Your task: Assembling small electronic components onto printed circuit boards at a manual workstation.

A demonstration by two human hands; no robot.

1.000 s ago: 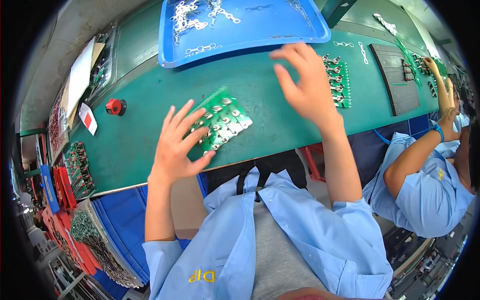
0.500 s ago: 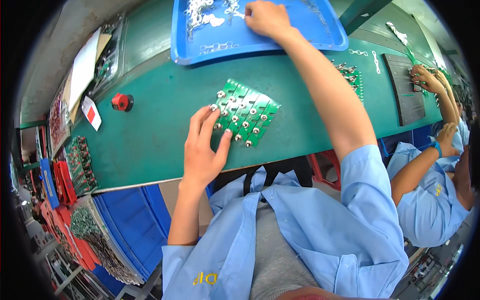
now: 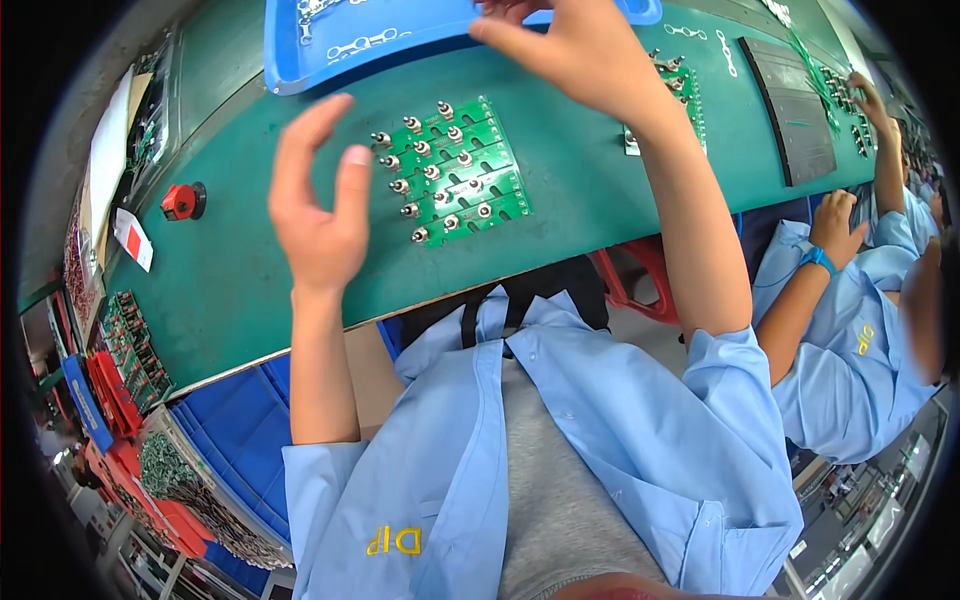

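Note:
A green circuit board panel (image 3: 462,158) lies on the green table, with several metal toggle switches standing up from it in rows. My left hand (image 3: 322,215) hovers just left of the panel, apart from it, open, thumb and forefinger spread with nothing between them. Over the near rim of the blue tray (image 3: 400,62) is my right hand (image 3: 590,60), its thumb stretched out to the left. The top edge of the picture cuts off its other fingers, so any small thing in them is hidden. Flat silver linked-ring metal strips (image 3: 362,44) lie in the tray.
More boards with switches (image 3: 690,100) lie beyond my right forearm, near loose metal strips (image 3: 727,52). A black board (image 3: 790,110) sits further right, where a co-worker (image 3: 840,330) works. A red and black round object (image 3: 183,202) and a white-red tag (image 3: 133,240) are at left.
My left hand has let go of the panel and moved left. My right hand has come back from inside the tray toward its near rim. The panel appears turned and the view has shifted.

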